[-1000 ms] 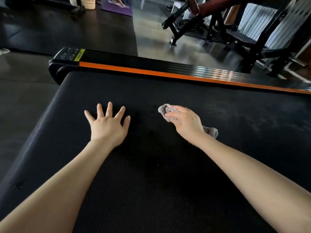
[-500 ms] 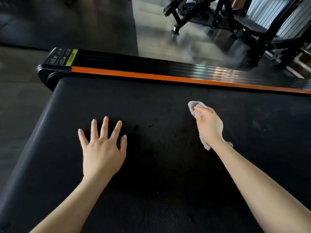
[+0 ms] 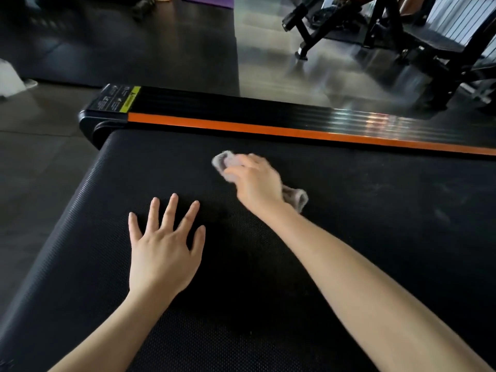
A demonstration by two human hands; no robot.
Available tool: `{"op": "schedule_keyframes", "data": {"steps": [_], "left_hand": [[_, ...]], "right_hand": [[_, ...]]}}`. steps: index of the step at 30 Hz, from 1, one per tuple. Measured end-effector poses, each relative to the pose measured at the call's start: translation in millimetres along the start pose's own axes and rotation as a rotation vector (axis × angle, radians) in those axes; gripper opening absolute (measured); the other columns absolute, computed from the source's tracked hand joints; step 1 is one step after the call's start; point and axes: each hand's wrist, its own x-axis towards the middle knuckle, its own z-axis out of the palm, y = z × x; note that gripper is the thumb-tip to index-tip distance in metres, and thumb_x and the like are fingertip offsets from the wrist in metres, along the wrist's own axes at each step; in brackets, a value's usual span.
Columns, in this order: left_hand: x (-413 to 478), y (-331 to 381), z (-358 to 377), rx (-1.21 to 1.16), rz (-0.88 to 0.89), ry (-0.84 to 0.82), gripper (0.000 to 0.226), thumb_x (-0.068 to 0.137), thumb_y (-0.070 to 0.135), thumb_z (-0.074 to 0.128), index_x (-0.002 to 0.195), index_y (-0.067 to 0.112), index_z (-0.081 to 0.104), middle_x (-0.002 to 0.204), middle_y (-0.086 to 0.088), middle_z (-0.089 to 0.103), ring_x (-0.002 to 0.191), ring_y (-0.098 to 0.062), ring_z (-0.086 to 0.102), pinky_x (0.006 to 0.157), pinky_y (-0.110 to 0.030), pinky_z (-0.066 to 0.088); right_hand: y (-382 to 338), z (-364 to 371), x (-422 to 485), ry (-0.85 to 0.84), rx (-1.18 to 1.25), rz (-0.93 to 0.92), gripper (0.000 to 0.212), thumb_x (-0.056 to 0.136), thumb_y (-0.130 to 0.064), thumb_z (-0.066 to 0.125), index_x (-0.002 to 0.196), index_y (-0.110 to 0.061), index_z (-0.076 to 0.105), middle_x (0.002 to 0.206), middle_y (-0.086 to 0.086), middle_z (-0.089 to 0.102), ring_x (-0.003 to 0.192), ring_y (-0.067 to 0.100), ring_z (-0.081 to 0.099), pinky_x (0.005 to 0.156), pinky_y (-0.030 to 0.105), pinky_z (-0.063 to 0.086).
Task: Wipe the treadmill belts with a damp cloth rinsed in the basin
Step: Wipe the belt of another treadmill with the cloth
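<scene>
The black textured treadmill belt (image 3: 375,237) fills most of the view. A small grey cloth (image 3: 222,161) lies bunched on the belt near its far side, with one end sticking out past my wrist. My right hand (image 3: 255,181) grips the cloth and presses it on the belt, fingers curled over it. My left hand (image 3: 163,248) lies flat on the belt with its fingers spread, holding nothing, to the left and nearer than the cloth. Pale dusty smudges show on the belt at the right.
A black side rail with an orange stripe (image 3: 295,132) runs along the belt's far edge, with a yellow label at its left end. Beyond it lie dark floor mats and a glossy floor. A black weight bench frame (image 3: 402,36) stands at the back right.
My right hand has swept the cloth back to the left across the belt, after moving right half a second ago. My left hand has stayed flat in place.
</scene>
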Motion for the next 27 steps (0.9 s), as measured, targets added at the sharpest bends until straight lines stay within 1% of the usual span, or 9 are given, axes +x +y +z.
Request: {"op": "schedule_keyframes", "data": {"steps": [3, 6, 11, 14, 17, 20, 22, 24, 27], "left_hand": [[1, 0, 2, 0.035, 0.005, 0.000, 0.065, 0.087, 0.060, 0.008, 0.145, 0.038, 0.028, 0.155, -0.002, 0.024, 0.145, -0.029, 0.013, 0.115, -0.055, 0.006], [2, 2, 3, 0.059, 0.005, 0.000, 0.063, 0.088, 0.059, 0.013, 0.143, 0.035, 0.034, 0.153, -0.004, 0.030, 0.143, -0.032, 0.019, 0.113, -0.058, 0.011], [2, 2, 3, 0.099, 0.020, -0.005, 0.063, 0.090, 0.057, 0.012, 0.145, 0.034, 0.032, 0.153, -0.006, 0.029, 0.142, -0.034, 0.019, 0.112, -0.060, 0.013], [3, 2, 3, 0.097, 0.018, -0.003, 0.063, 0.090, 0.057, 0.010, 0.146, 0.034, 0.029, 0.154, -0.006, 0.026, 0.143, -0.033, 0.016, 0.113, -0.059, 0.010], [2, 3, 2, 0.098, 0.014, 0.000, 0.064, 0.089, 0.058, 0.009, 0.145, 0.035, 0.028, 0.155, -0.005, 0.026, 0.143, -0.032, 0.016, 0.113, -0.059, 0.010], [2, 0, 1, 0.079, 0.009, -0.010, 0.064, 0.088, 0.059, 0.007, 0.146, 0.038, 0.025, 0.156, -0.003, 0.022, 0.144, -0.030, 0.012, 0.114, -0.058, 0.008], [2, 0, 1, 0.069, 0.020, -0.001, 0.063, 0.089, 0.059, 0.008, 0.146, 0.038, 0.024, 0.156, -0.003, 0.022, 0.145, -0.030, 0.011, 0.114, -0.057, 0.008], [2, 0, 1, 0.063, 0.023, -0.003, 0.059, 0.092, 0.057, 0.011, 0.146, 0.037, 0.024, 0.156, -0.003, 0.021, 0.145, -0.030, 0.010, 0.114, -0.057, 0.007], [0, 1, 0, 0.059, 0.022, -0.011, 0.056, 0.094, 0.054, 0.020, 0.147, 0.035, 0.025, 0.156, -0.005, 0.021, 0.144, -0.031, 0.009, 0.114, -0.058, 0.006]], "right_hand": [[99, -17, -15, 0.107, -0.142, 0.312, 0.032, 0.086, -0.014, 0.057, 0.112, -0.029, 0.069, 0.125, -0.002, 0.059, 0.113, 0.030, 0.048, 0.091, 0.040, 0.043], [177, -38, -26, 0.135, -0.233, 0.728, 0.031, 0.085, -0.012, 0.056, 0.114, -0.016, 0.065, 0.120, 0.013, 0.058, 0.116, 0.039, 0.047, 0.094, 0.051, 0.044], [161, -28, 20, 0.141, -0.276, 0.973, 0.028, 0.088, -0.001, 0.050, 0.115, 0.000, 0.057, 0.111, 0.020, 0.058, 0.103, 0.044, 0.057, 0.084, 0.057, 0.049], [94, -6, 54, 0.121, -0.164, 0.785, 0.029, 0.093, -0.007, 0.046, 0.121, -0.003, 0.054, 0.117, 0.018, 0.059, 0.108, 0.040, 0.057, 0.087, 0.050, 0.049], [18, 14, 65, 0.037, -0.068, 0.364, 0.032, 0.096, -0.017, 0.048, 0.127, -0.017, 0.055, 0.121, 0.011, 0.060, 0.110, 0.033, 0.057, 0.090, 0.041, 0.048], [9, 9, 50, -0.037, -0.005, -0.015, 0.034, 0.100, -0.023, 0.046, 0.132, -0.025, 0.056, 0.131, 0.001, 0.054, 0.114, 0.025, 0.052, 0.088, 0.032, 0.043], [43, 0, 38, 0.008, 0.024, -0.033, 0.033, 0.100, -0.027, 0.044, 0.131, -0.029, 0.057, 0.133, -0.003, 0.054, 0.114, 0.022, 0.053, 0.086, 0.033, 0.042], [74, -7, 20, 0.056, 0.030, 0.077, 0.032, 0.100, -0.027, 0.045, 0.128, -0.030, 0.059, 0.132, -0.004, 0.053, 0.111, 0.024, 0.054, 0.088, 0.036, 0.044], [64, -15, -17, 0.081, -0.020, 0.073, 0.026, 0.099, -0.023, 0.044, 0.117, -0.024, 0.064, 0.120, -0.001, 0.058, 0.102, 0.026, 0.056, 0.073, 0.036, 0.042]]}}
